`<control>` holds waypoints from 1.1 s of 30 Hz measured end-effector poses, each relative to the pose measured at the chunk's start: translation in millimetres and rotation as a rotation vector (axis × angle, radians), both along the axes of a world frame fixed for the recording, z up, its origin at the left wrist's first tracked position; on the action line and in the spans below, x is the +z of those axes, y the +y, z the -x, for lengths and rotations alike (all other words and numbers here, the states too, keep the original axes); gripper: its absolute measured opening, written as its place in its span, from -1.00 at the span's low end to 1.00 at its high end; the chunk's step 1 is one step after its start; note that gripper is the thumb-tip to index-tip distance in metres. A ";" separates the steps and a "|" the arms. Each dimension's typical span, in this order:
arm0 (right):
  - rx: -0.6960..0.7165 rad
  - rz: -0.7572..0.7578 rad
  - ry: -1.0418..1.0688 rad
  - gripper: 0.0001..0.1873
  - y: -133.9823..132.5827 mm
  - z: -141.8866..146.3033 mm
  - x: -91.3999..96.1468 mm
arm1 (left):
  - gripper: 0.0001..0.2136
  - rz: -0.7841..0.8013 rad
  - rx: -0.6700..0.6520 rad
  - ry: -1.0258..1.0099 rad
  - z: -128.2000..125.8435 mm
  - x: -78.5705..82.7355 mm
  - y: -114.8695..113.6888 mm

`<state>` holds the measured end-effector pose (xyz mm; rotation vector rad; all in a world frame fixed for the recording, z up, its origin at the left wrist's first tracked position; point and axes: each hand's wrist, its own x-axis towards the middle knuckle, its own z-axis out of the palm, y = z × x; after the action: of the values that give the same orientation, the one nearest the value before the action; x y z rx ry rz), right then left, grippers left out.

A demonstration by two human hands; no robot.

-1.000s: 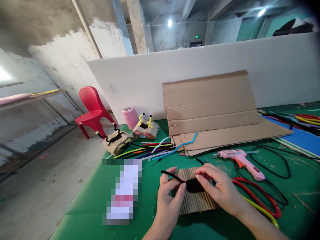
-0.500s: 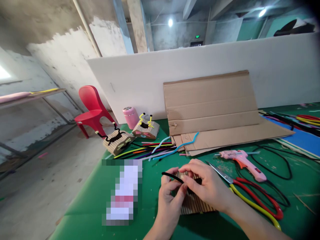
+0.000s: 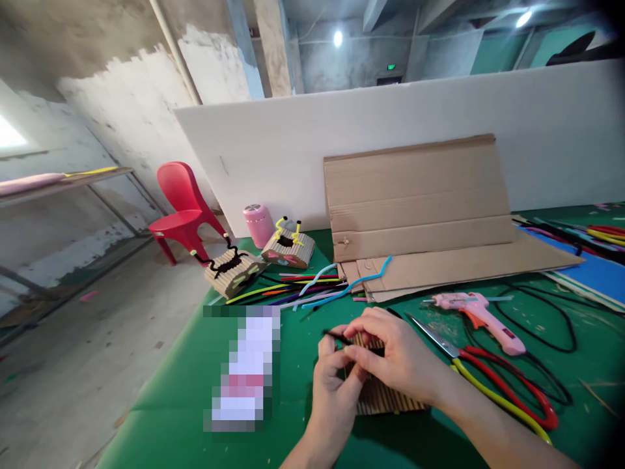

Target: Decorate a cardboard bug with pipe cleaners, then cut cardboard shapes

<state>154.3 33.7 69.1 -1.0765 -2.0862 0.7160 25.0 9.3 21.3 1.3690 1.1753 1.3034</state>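
Both hands work over a corrugated cardboard piece [image 3: 385, 398] lying on the green table [image 3: 170, 417]. My left hand [image 3: 334, 391] pinches a black pipe cleaner [image 3: 336, 337] whose free end sticks out to the upper left. My right hand [image 3: 393, 355] lies across the cardboard with its fingertips pressed to the same pipe cleaner beside the left thumb. Most of the cardboard and the rest of the pipe cleaner are hidden under the hands.
Red and yellow handled scissors [image 3: 493, 387] lie right of my hands, a pink glue gun [image 3: 476, 311] with black cord behind them. Loose coloured pipe cleaners [image 3: 303, 290], two finished cardboard figures [image 3: 234, 268] [image 3: 288, 249], a pink cup [image 3: 258, 225], and leaning cardboard sheets [image 3: 420, 195] stand further back.
My right hand has slid left over the cardboard to meet the left hand, covering the black fuzzy part and uncovering the scissors. The pipe cleaner's free end now shows shorter.
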 end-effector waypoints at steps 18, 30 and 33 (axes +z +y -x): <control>-0.154 0.042 0.115 -0.90 -7.5 -21.9 -10.4 | -0.85 0.014 -0.005 -0.015 2.3 -3.9 -0.1; -0.161 0.159 0.114 -0.90 -16.5 -32.7 -27.1 | -0.85 0.066 -0.042 -0.020 6.8 -9.0 -2.7; -0.145 0.161 0.170 -0.89 -16.1 -32.4 -30.8 | -0.86 0.020 -0.053 0.017 8.3 -10.3 -4.3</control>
<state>186.7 17.6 38.3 -1.1974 -1.8116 0.8821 16.7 5.0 11.0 1.3903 1.1534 1.2413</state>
